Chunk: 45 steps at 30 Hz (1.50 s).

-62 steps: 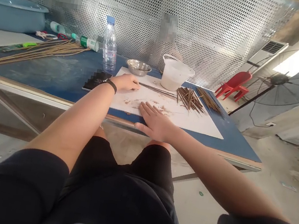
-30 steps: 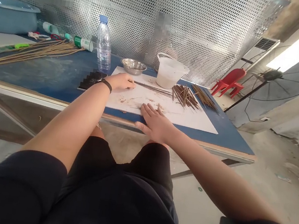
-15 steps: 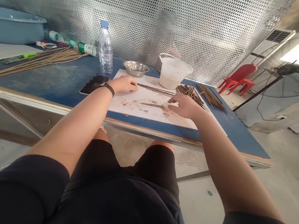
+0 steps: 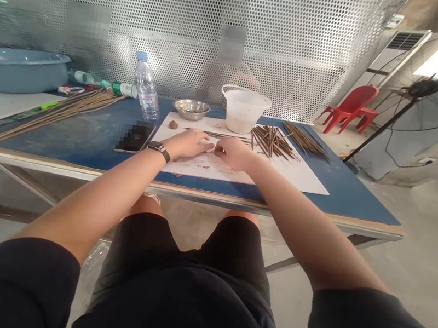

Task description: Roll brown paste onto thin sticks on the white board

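Over the white board (image 4: 303,182), my left hand (image 4: 192,145) lies low with its fingers stretched out, and nothing shows in its grasp. My right hand (image 4: 234,153) is right beside it, its fingers curled together and pointing down; whatever is between them is hidden. A small brown lump (image 4: 173,124) rests on the board, beyond my left wrist. Just behind both hands lie several thin dark sticks (image 4: 229,137), partly covered by them. Brown smears (image 4: 202,167) mark the board in front of my fingers. A loose pile of brown sticks (image 4: 274,142) is to the right.
Behind the board stand a white bucket (image 4: 246,114) and a steel bowl (image 4: 191,110). A plastic bottle (image 4: 146,89) and a phone (image 4: 135,138) are on the left. Further left lie long thin sticks (image 4: 61,111) and a blue basin (image 4: 17,71). Another stick bundle (image 4: 306,140) is at right.
My right hand has moved left, close to my left hand. My left hand has come nearer and to the right, its fingers now straighter. The brown lump now shows on the board.
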Available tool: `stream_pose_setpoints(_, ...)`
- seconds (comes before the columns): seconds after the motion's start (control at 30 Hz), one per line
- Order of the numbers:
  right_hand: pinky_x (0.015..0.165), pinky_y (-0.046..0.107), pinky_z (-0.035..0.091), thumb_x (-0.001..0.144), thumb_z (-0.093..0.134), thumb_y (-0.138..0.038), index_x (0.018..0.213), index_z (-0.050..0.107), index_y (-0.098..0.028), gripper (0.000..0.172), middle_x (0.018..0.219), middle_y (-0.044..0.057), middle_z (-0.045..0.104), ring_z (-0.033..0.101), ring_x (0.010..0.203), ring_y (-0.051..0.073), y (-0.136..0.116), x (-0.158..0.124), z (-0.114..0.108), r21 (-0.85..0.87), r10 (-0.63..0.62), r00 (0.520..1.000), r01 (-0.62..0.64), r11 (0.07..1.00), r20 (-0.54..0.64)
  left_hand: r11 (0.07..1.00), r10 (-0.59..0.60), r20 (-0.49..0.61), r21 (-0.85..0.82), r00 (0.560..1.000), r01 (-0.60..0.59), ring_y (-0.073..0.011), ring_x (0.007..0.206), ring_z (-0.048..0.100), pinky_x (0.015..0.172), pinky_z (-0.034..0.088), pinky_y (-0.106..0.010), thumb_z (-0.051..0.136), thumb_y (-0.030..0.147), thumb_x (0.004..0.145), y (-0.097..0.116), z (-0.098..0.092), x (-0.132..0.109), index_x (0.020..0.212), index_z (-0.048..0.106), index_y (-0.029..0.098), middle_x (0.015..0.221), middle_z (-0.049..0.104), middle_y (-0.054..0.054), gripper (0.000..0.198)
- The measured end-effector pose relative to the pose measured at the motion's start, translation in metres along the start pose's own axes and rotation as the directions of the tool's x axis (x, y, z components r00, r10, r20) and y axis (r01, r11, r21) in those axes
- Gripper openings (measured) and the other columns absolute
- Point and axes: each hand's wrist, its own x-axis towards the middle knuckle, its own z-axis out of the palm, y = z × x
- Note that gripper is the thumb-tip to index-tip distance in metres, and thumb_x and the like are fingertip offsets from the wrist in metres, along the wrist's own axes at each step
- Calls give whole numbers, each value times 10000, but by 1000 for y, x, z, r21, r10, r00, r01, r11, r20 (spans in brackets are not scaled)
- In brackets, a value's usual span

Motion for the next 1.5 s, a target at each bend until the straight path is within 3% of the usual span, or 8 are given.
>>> stream_pose_setpoints(0.13,836,350,519,1034,644,-309,1011,834,-181,231,1086,133,858,773,1003,295,-1,9,4,70,26,999,-24,997,-27,1000,-10,29,16,1000,10,-388,1559,539,1265,407,-458,280,689,1104,-1,12,-14,1490,676,171,1657,608,-205,758)
stream_pose_setpoints(0.3,730,362,505,1081,572,-456,997,802,-177,372,936,128,825,729,848,275,23,-2,6,159,130,987,-114,981,-91,991,-62,163,129,985,41,-400,1747,219,1382,237,-535,257,744,1091,15,8,-42,1736,435,134,1864,281,-231,905)
stream_pose_setpoints(0.4,737,362,485,1063,599,-441,926,780,-180,346,887,114,793,705,842,272,30,-4,6,220,177,973,-142,965,-150,988,-67,217,150,974,35,-437,1743,211,1388,228,-545,291,752,1075,29,4,-68,1774,350,87,1868,240,-256,967)
stream_pose_setpoints(0.6,722,349,422,1051,656,-390,825,696,-203,297,808,82,724,622,767,230,23,3,7,269,180,971,-132,954,-160,977,-3,240,208,971,-48,-344,1768,144,1424,144,-473,253,773,1074,46,-1,-112,1798,221,37,1889,157,-208,1033)
stream_pose_setpoints(0.97,715,324,395,1041,648,-326,773,685,-190,303,800,74,705,583,767,209,27,3,-3,245,227,954,-177,953,-196,979,-128,262,187,956,80,-365,1773,33,1422,124,-509,164,785,1057,39,2,-25,1796,100,-49,1895,46,-231,1117)
stream_pose_setpoints(1.07,720,317,397,1032,654,-311,763,686,-188,298,803,76,710,585,776,207,28,3,-5,240,247,946,-195,951,-210,978,-136,253,190,958,89,-364,1773,28,1422,119,-503,153,809,1047,40,2,-18,1788,92,-70,1889,48,-255,1151)
stream_pose_setpoints(1.23,713,313,384,1029,661,-302,744,657,-201,303,769,60,677,555,762,197,30,2,-5,241,256,943,-204,949,-211,978,-151,281,182,948,102,-390,1768,21,1419,133,-528,210,881,1004,49,1,-43,1812,89,-3,1893,8,-237,1204)
stream_pose_setpoints(1.5,693,331,369,1037,650,-311,713,614,-219,339,721,45,625,520,711,194,33,5,-3,263,256,947,-200,944,-197,978,-51,320,208,946,-18,-315,1776,18,1431,76,-447,219,863,1002,72,-3,-111,1809,72,-12,1894,-5,-186,1200)
